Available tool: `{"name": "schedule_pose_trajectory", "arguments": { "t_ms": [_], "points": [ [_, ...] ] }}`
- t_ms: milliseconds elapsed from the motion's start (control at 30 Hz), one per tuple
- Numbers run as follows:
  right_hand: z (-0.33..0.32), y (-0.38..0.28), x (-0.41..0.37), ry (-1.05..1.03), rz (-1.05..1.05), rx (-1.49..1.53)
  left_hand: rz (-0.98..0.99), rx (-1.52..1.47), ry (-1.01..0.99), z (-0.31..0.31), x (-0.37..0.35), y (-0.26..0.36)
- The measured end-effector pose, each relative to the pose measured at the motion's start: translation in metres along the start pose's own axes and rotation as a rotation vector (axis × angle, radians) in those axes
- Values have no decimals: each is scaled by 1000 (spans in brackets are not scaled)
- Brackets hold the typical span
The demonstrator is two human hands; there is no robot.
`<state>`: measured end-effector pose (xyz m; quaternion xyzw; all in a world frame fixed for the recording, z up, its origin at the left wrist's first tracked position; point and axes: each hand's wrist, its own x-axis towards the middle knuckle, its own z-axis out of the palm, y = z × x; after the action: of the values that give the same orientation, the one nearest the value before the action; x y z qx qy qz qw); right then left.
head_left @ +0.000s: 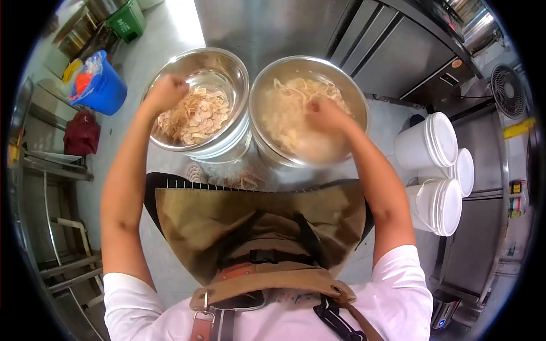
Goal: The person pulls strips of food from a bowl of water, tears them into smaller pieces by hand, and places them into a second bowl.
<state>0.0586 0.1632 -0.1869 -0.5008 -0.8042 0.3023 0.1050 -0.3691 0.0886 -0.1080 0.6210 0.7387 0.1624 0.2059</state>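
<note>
Eyes on the pale strands (287, 108) first: a wet, noodle-like tangle filling the right bowl (307, 58), and the right hand (325, 115) is down in the middle of it. The back of the hand faces the camera and the fingers are dipped into the heap, so whether they are spread or pinching strands I cannot tell.

Across to the left bowl (199, 51), which holds flatter, browner sliced strips (196, 116) lying against its near side. The left hand (166, 91) hangs over the bowl's far-left rim, curled into a closed fist. Whether any strips are caught inside it is hidden.

The two steel bowls sit rim to rim, touching, straight ahead of the person. That looks like a spacing chosen so that each arm reaches its own bowl without crossing the other. A brown apron (256, 227) fans out below them, and its top edge covers the near foot of both bowls. A few more strips show in the gap there, on something I can't make out.

Now the surroundings. The bowls seem to stand low on a grey floor (170, 34). A steel cabinet (398, 57) rises behind them. Stacked white buckets (432, 142) crowd close by the right elbow and look the likeliest thing to bump. A fan (508, 91) stands further right. On the left, well apart, are a blue bin (105, 88), a green bin (128, 20) and a red bag (82, 133). Nothing lies between hands and bowls.
</note>
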Motion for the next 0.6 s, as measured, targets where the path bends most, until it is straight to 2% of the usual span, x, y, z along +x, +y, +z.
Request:
{"name": "schedule_pose_trajectory", "arguments": {
  "t_ms": [100, 200, 267, 300, 333, 400, 500, 600],
  "points": [
    [7, -24, 36, 46, 142, -83, -84, 702, -212, 10, -11, -22],
    [25, -13, 72, 143, 230, -104, -96, 657, -254, -1, -17, -3],
    [44, 14, 96, 240, 199, -25, 51, 504, -92, -1, -35, 22],
    [30, -1, 94, 204, 181, -67, 121, 426, -3, -2, -41, 38],
    [5, -31, 82, 165, 162, -114, 146, 327, 6, -5, -44, 56],
    [-24, -28, 91, 58, 16, -170, 253, 120, -2, 2, -40, 81],
    [-84, -55, 66, 25, -72, 222, 417, -46, -79, 25, -25, 119],
    [-139, -108, 29, 127, -45, 462, 548, -195, -133, 56, -4, 154]
  ]
}}
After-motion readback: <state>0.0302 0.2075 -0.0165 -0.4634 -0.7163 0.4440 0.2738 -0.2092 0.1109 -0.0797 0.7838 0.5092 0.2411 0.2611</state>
